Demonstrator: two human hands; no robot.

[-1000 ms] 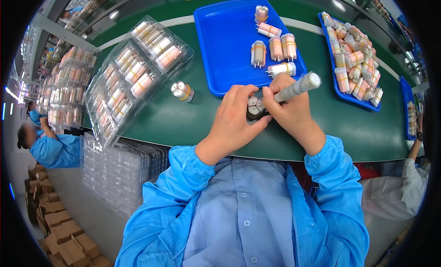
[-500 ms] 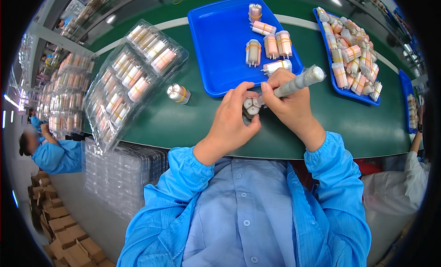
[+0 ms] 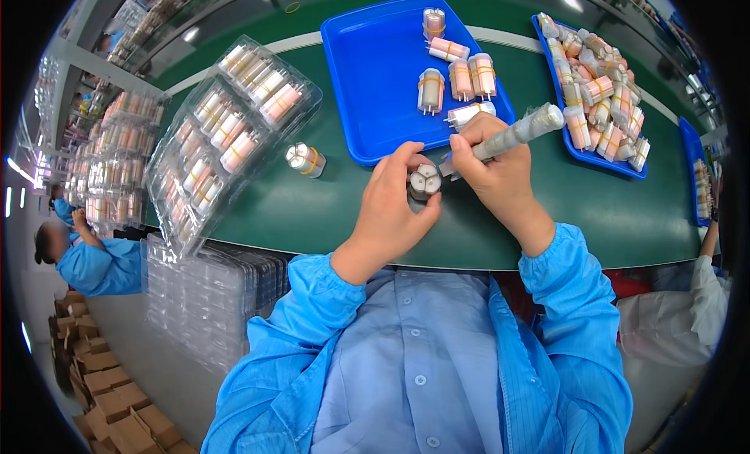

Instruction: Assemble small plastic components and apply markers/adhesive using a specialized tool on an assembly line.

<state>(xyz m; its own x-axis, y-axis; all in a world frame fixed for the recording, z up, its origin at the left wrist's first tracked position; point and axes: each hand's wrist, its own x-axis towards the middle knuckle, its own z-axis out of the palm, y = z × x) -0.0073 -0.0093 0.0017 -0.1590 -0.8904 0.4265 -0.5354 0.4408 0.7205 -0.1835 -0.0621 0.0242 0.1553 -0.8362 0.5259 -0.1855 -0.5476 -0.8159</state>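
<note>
My left hand [image 3: 394, 200] is closed around a bundle of three small cylinders [image 3: 425, 181], its pale three-part end facing up. My right hand [image 3: 500, 169] grips a thick rod-like tool [image 3: 522, 132] wrapped in clear film. The tool's flat tip [image 3: 448, 167] stands close beside the bundle, a little apart from its end face; its exact kind cannot be made out. Another banded bundle [image 3: 305, 160] lies on the green table left of my hands. Ahead, a blue tray [image 3: 363, 87] holds several pink, white and grey bundles with yellow bands.
On the left, a clear plastic blister tray [image 3: 234, 114] carries several bundles. A second blue tray [image 3: 564, 110], at right, is heaped with them. Stacked clear trays [image 3: 195, 298] stand below the table's left edge. Cardboard boxes [image 3: 117, 399] lie on the floor; a person in blue [image 3: 98, 263] works at far left.
The tool has drawn back to the right from the bundle's end, so a gap now shows. My left hand has tipped the bundle slightly, and its whole end face is visible.
</note>
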